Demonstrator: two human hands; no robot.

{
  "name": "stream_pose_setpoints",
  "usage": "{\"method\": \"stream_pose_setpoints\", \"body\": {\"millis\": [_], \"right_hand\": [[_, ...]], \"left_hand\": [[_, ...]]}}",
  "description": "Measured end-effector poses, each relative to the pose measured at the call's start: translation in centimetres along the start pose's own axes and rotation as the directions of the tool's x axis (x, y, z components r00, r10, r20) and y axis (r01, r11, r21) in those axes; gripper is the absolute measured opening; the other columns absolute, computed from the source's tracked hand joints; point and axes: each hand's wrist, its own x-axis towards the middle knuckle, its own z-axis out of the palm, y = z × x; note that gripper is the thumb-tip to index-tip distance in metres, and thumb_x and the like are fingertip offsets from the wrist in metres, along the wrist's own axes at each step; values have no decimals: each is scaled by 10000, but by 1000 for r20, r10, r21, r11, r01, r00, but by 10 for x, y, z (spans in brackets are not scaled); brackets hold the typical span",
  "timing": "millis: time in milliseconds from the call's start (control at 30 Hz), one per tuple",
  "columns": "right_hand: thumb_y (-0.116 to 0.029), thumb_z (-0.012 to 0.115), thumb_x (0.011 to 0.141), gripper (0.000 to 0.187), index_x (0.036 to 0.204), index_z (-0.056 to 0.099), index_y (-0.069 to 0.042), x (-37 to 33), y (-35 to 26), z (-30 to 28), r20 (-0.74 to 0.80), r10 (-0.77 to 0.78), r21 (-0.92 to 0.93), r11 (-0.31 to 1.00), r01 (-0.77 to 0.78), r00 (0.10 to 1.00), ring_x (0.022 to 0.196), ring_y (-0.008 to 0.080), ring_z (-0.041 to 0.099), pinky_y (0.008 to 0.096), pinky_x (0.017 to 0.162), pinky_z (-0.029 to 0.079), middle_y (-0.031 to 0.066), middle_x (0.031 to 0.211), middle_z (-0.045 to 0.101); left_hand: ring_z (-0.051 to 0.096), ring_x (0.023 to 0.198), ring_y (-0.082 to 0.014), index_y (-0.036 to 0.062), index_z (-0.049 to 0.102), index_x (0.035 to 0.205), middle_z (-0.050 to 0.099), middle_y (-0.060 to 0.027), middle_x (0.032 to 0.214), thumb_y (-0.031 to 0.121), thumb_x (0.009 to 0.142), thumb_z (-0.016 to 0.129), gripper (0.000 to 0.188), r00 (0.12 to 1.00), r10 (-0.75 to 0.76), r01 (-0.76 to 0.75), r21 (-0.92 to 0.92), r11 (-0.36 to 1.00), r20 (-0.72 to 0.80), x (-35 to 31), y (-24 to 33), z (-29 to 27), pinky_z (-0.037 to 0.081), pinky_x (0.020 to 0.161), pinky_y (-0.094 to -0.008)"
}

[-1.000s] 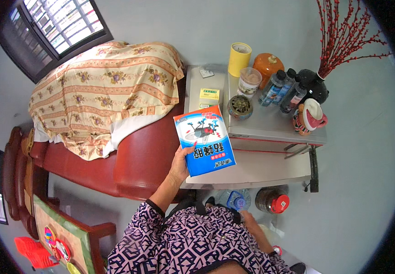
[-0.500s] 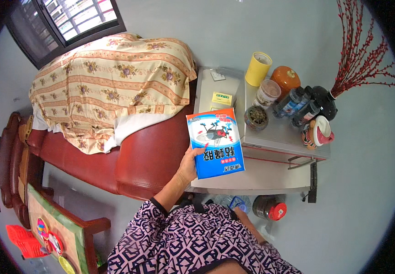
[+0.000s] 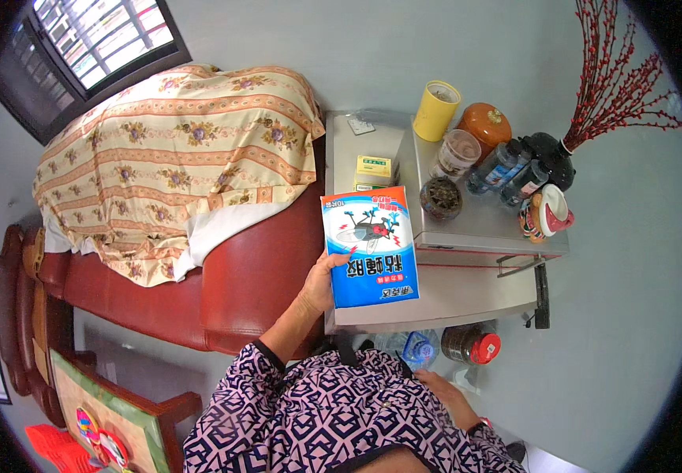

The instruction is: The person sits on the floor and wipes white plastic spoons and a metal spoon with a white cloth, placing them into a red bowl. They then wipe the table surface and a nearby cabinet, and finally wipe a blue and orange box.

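Observation:
My left hand (image 3: 321,284) holds a flat blue, white and red packet (image 3: 371,246) with an insect picture by its lower left edge. It is raised in front of a grey metal cabinet (image 3: 467,229). My right hand (image 3: 445,394) lies low against my patterned purple garment (image 3: 333,418), just below a blue-capped plastic bottle (image 3: 416,348) and a red-lidded jar (image 3: 473,344). Its fingers are partly hidden by the cloth.
On the cabinet stand a yellow cup (image 3: 437,110), an orange lidded pot (image 3: 483,124), a clear tub (image 3: 455,154), two bottles (image 3: 506,167), a dark vase with red twigs (image 3: 552,150) and small yellow-green boxes (image 3: 374,169). A red sofa (image 3: 238,284) under a floral cloth (image 3: 175,165) is at the left.
The packet stays in my left hand, and its top has tipped a little further left. My right hand stays low by my body.

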Motion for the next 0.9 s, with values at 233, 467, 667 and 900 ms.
{"method": "stream_pose_setpoints", "body": {"millis": [233, 467, 667, 900], "right_hand": [[-192, 450, 925, 304, 1041, 614, 37, 9, -80, 32, -233, 266, 494, 861, -121, 935, 863, 237, 593, 332, 776, 473, 84, 922, 640], [-184, 523, 858, 280, 1071, 615, -26, -15, -68, 26, -237, 158, -30, 985, -170, 959, 953, 263, 596, 372, 840, 461, 148, 1025, 633], [-56, 470, 797, 264, 1027, 596, -37, -67, -131, 8, -255, -322, -539, 830, 142, 912, 983, 343, 570, 409, 843, 453, 187, 1055, 593], [93, 506, 738, 433, 1162, 524, 7, 18, -271, -19, -696, -682, -501, 687, 527, 227, 1038, 295, 530, 372, 901, 433, 149, 1095, 548]], "left_hand": [[549, 1071, -273, 62, 311, 1353, 505, -142, 1231, 66, 795, 528, 598, 999, 41, -39, 69, 997, -24, 13, 4, -8, 476, 913, -439], [542, 1086, -281, 44, 308, 1351, 493, -159, 1245, 69, 789, 527, 604, 1000, 3, -3, 49, 999, -8, 14, 8, -8, 476, 915, -439], [590, 1008, -266, -1, 357, 1302, 542, -160, 1173, 48, 774, 526, 557, 998, -22, 18, 74, 997, 56, 18, 11, -13, 507, 876, -416], [600, 1007, -235, 22, 430, 1263, 585, -121, 1143, 110, 867, 571, 429, 998, -58, 56, 52, 997, 39, 10, 1, 20, 523, 857, -405]]}}
